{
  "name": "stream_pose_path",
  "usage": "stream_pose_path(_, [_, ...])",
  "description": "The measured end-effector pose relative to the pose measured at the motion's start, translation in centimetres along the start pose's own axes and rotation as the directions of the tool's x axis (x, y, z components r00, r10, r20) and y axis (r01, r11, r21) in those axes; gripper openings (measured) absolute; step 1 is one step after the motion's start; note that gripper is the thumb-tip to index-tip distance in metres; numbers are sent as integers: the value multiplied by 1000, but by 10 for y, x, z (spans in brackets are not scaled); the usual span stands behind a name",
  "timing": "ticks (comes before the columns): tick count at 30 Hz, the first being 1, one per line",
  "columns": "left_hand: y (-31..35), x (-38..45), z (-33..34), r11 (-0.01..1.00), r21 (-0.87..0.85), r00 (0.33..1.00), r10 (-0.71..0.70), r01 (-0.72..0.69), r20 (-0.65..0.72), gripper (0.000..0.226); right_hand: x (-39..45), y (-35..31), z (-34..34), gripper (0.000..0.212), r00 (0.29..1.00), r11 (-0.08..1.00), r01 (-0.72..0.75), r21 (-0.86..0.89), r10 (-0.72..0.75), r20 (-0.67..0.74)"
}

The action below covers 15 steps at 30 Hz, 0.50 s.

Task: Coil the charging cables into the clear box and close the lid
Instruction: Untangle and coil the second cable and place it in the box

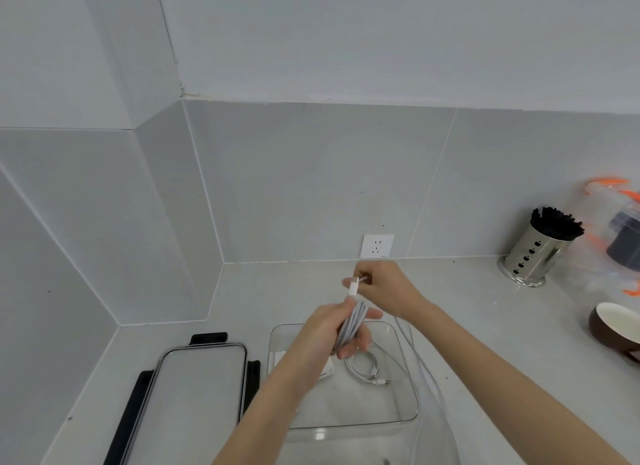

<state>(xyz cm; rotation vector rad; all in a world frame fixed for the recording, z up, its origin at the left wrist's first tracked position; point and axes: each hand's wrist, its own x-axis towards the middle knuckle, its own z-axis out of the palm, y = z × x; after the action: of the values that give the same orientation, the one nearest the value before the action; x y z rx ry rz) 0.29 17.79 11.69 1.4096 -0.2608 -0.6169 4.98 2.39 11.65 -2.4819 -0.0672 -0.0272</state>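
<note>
My left hand (332,329) grips a bundle of coiled white cable (353,322) above the clear box (412,388). My right hand (384,284) pinches the cable's white plug end (354,286) just above the bundle. Inside the box lie a small coiled white cable (363,367) and a white charger block (327,373), partly hidden by my left wrist. A loose white cable (426,371) runs along the counter by the box's right side. The lid (194,392), clear with black clasps, lies flat to the left of the box.
A wall socket (376,246) sits behind my hands. At the right stand a steel holder of black sticks (536,253), a clear jar with orange clips (620,236) and a brown bowl (613,326). Tiled walls close the counter at left and back.
</note>
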Motion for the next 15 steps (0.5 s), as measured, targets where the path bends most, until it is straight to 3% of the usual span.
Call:
stream_pose_path(3, [-14, 6, 0, 994, 63, 991, -87, 94, -104, 44, 4, -12, -14, 44, 998, 997, 30, -64, -34, -61])
stream_pose_path(9, [-20, 31, -17, 995, -61, 939, -90, 74, -331, 41, -15, -33, -11, 33, 993, 995, 86, -48, -90, -75])
stream_pose_path(12, [-10, 42, -24, 963, -271, 933, -95, -3, -347, 44, -31, -45, 1, 27, 989, 990, 144, -7, -144, -11])
stream_pose_path(15, [2, 47, -30, 880, -474, 957, -106, -38, -272, 43, -44, -46, 19, 29, 985, 985, 168, 28, -169, 30])
